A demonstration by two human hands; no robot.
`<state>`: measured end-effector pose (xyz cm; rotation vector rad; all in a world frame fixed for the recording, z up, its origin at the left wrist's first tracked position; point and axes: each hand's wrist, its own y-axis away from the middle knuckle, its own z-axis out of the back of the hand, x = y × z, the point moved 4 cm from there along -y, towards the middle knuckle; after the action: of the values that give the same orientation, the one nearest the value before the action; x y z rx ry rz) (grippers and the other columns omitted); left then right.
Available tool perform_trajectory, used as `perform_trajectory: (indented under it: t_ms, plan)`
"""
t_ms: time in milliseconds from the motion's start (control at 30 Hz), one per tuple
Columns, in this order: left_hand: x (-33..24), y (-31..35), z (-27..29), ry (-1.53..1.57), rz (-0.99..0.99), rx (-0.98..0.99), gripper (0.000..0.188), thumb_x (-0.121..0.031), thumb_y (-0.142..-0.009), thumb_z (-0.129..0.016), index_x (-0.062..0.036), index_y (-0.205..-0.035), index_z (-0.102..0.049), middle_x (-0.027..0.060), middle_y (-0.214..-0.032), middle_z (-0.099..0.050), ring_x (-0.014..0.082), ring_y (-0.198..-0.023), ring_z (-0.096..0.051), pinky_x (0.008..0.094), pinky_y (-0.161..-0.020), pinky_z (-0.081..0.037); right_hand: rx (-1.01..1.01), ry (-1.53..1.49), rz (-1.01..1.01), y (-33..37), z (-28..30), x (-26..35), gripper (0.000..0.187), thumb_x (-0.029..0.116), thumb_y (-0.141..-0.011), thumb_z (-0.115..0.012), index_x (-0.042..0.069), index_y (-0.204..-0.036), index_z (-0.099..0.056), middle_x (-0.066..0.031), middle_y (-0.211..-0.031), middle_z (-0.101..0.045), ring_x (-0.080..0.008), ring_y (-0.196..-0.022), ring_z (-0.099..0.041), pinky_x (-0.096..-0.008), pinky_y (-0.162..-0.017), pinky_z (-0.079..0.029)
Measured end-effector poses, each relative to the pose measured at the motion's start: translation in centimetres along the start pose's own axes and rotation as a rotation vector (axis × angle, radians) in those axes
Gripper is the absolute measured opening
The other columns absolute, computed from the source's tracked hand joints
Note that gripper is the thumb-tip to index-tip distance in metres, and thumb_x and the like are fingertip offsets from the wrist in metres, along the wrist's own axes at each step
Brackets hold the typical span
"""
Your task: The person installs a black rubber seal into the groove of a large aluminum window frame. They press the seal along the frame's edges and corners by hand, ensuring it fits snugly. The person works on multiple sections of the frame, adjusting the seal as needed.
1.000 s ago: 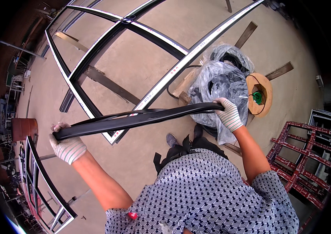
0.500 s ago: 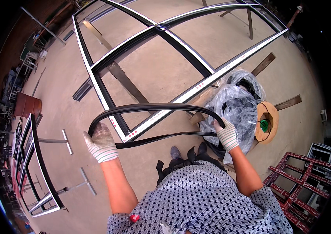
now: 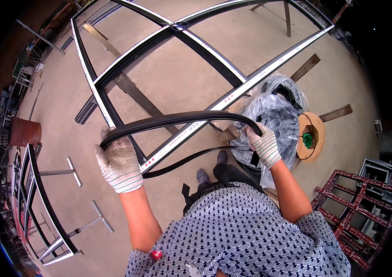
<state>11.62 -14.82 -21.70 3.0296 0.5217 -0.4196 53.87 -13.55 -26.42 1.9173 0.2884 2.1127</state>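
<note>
Your black gasket strip (image 3: 177, 120) runs its long axis left to right, bowed upward, across the near corner of one black-and-white frame (image 3: 229, 99). Your left hand (image 3: 121, 160) and right hand (image 3: 266, 146) — both gloved — curl closed around it; two plastic-wrapped bundles (image 3: 272, 113) and one spool (image 3: 316, 122) lie rightward.

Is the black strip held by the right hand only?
No, the left hand also holds the black strip, at the left side of its loop, while the right hand holds the opposite side.
</note>
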Motion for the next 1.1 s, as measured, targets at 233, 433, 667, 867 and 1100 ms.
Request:
perform_trajectory:
  t_ms: [233, 433, 667, 867, 1100]
  plan:
    - [3.5, -0.6, -9.9, -0.333, -0.118, 0.191, 0.054, -0.035, -0.104, -0.065, 0.005, -0.14, -0.055, 0.0175, -0.135, -0.066, 0.0255, -0.124, -0.065, 0.0368, -0.106, -0.055, -0.03, -0.179, 0.023, -5.8, 3.4, 2.0, 0.024, 0.026, -0.103, -0.068, 0.003, -0.096, -0.071, 0.0047, -0.063, -0.052, -0.0045, -0.049, -0.044, -0.0229, -0.044, -0.034]
    - [3.9, -0.8, -12.2, -0.647, -0.18, 0.31, 0.043, -0.034, -0.105, -0.063, -0.0065, -0.139, -0.064, 0.0142, -0.144, -0.064, 0.0265, -0.132, -0.06, 0.0434, -0.109, -0.052, 0.054, -0.157, -0.041, -10.6, 3.6, 1.2, 0.021, 0.026, -0.102, -0.069, 0.005, -0.099, -0.071, 0.005, -0.064, -0.052, -0.0051, -0.049, -0.045, -0.0232, -0.044, -0.034]
    - [4.4, 0.9, -15.1, -1.044, -0.351, 0.284, 0.052, -0.049, -0.101, -0.066, -0.0121, -0.138, -0.066, 0.0134, -0.142, -0.063, 0.0274, -0.129, -0.061, 0.0499, -0.109, -0.05, 0.146, -0.13, -0.165, -12.6, 2.1, -0.9, 0.029, 0.034, -0.103, -0.069, 0.005, -0.1, -0.072, 0.004, -0.064, -0.054, -0.0049, -0.049, -0.048, -0.0231, -0.046, -0.037]
    - [5.8, -0.1, -19.6, -1.193, -0.408, 0.36, 0.056, -0.05, -0.103, -0.061, -0.0069, -0.138, -0.066, 0.0173, -0.131, -0.071, 0.0286, -0.122, -0.069, 0.0422, -0.104, -0.054, 0.185, -0.127, -0.107, -13.7, 2.6, -0.7, 0.032, 0.034, -0.105, -0.066, 0.003, -0.101, -0.071, 0.0019, -0.064, -0.055, -0.0059, -0.051, -0.05, -0.0238, -0.049, -0.04]
    - [3.8, -4.2, -22.9, -1.155, -0.393, 0.287, 0.042, -0.039, -0.104, -0.064, -0.0071, -0.131, -0.067, 0.0136, -0.12, -0.071, 0.0276, -0.118, -0.067, 0.047, -0.112, -0.049, 0.216, -0.06, -0.028, -13.4, 2.8, 1.0, 0.027, 0.032, -0.099, -0.076, 0.006, -0.102, -0.072, 0.0018, -0.074, -0.063, -0.0054, -0.059, -0.056, -0.0229, -0.054, -0.045]
